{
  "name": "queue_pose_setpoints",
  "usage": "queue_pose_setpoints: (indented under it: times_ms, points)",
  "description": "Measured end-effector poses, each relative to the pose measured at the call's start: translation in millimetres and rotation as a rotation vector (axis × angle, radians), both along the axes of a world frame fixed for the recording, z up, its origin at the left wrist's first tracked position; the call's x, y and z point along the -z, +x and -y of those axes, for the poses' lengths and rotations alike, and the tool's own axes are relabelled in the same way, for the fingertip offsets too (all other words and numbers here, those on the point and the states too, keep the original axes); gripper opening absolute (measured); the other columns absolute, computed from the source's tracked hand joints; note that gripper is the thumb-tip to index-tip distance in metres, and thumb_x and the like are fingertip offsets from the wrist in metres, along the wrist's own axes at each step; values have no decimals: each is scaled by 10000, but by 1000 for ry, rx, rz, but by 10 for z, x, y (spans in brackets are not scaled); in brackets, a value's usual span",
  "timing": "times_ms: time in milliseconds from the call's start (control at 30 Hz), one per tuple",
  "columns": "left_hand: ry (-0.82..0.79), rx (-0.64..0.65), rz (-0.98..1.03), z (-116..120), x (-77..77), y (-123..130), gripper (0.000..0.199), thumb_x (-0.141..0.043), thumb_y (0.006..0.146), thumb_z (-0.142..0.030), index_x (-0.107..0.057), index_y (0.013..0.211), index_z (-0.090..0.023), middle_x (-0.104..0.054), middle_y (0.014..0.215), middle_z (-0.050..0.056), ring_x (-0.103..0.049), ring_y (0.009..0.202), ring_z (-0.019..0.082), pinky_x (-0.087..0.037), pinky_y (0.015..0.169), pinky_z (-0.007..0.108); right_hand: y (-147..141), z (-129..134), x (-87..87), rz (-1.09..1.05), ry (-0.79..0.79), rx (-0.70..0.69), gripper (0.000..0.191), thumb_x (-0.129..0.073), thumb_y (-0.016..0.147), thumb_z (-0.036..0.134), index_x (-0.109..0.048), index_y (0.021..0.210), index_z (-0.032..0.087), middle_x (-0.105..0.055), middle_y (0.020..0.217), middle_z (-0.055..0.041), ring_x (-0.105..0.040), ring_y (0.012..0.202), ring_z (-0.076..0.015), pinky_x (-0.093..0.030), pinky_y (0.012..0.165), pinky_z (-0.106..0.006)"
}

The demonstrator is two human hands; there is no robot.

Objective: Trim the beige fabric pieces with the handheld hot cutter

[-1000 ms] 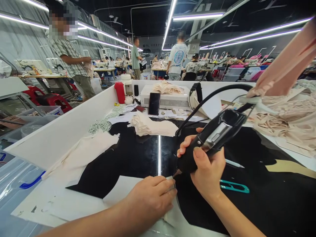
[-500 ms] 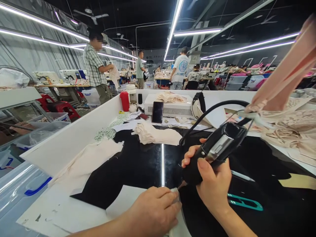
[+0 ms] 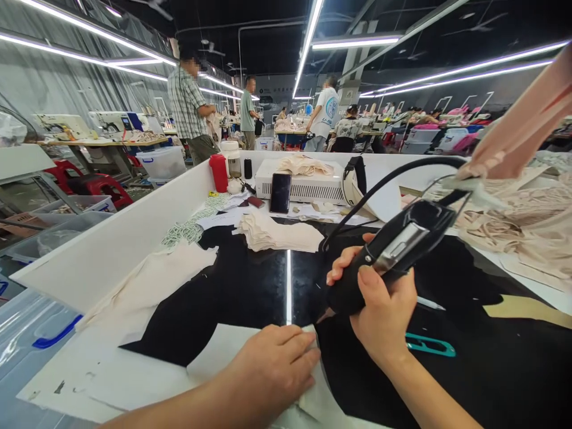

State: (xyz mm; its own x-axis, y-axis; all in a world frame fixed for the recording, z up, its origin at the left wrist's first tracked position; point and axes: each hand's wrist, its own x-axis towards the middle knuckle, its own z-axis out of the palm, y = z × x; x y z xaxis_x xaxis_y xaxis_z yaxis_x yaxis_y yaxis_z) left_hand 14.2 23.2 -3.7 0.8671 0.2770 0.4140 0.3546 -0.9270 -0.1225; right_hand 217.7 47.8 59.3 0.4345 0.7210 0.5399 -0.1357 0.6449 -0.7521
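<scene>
My right hand is wrapped round a bulky black corded hand tool with a metal plate on its side. The tool is tilted, its lower end close to the table. A pink cloth strip tied at its upper end runs up to the right. My left hand lies with fingers stretched out over pale cloth and a white sheet. The cloth's edge passes just beyond my left fingertips, below the tool. What lies under the palm is hidden.
Stacked cream cloth pieces lie ahead on the black table surface. Teal thread snips and a white pen lie right of my right hand. A phone leans on a white vented box. Co-workers stand beyond the low white wall.
The view has shifted slightly. My left hand's fingers lie flatter on the cloth than before. My right hand keeps hold of the black tool in much the same place.
</scene>
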Motion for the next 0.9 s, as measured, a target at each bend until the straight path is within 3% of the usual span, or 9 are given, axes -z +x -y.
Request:
queue_pose_setpoints:
  times_ms: [167, 333, 600, 900]
  points:
    - [-7, 0, 23, 38, -79, -6, 255, -599, 1234, -284, -783, 1304, -122, -847, 1351, 119, -793, 1201, 209, -661, 949, 319, -31, 21, -80, -22, 16, -15, 450, -976, 935, 515, -716, 1240, 310, -749, 896, 52, -691, 666, -137, -639, 607, -269]
    - [-5, 6, 77, 48, -121, 4, 256, -547, 1237, -210, -779, 1289, -114, -855, 1329, 106, -805, 1170, 208, -668, 906, 327, -66, 40, -15, -3, 12, -46, 450, -965, 950, 511, -708, 1265, 320, -761, 916, 45, -706, 703, -143, -642, 619, -266]
    - [-3, 17, 188, 62, -153, 23, 267, -522, 1244, -192, -773, 1247, -102, -866, 1273, 81, -806, 1132, 210, -658, 875, 333, -58, 48, -38, 0, 23, -41, 438, -966, 959, 487, -707, 1269, 318, -770, 913, 55, -717, 671, -139, -649, 618, -270]
    - [6, 11, 156, 64, -130, 19, 262, -531, 1240, -192, -779, 1243, -108, -867, 1260, 83, -803, 1138, 208, -658, 863, 330, -78, 60, 5, 8, 7, -48, 491, -970, 943, 518, -685, 1288, 316, -761, 920, 43, -708, 680, -156, -645, 601, -290]
